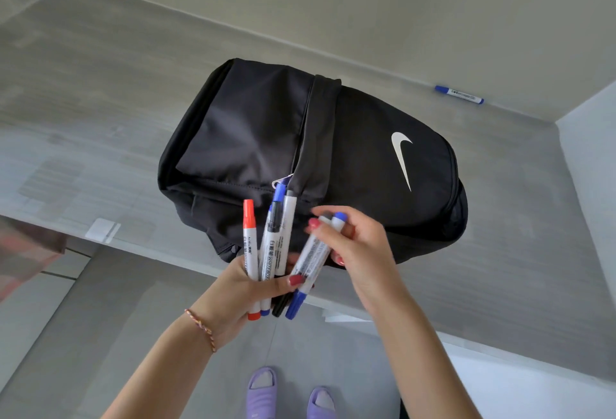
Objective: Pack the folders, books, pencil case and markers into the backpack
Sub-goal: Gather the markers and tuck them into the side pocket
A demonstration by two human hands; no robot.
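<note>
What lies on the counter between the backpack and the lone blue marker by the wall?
Nothing: in the head view the grey counter is bare between the backpack and the lone blue marker, which lies at the foot of the wall.

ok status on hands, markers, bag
Left hand grips three markers. Right hand pinches two more. Backpack on table, front zip partly open. One stray marker by the wall.

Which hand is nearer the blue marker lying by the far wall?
Right. The right hand is below and left of the blue marker; the left hand sits farther left and lower.
</note>
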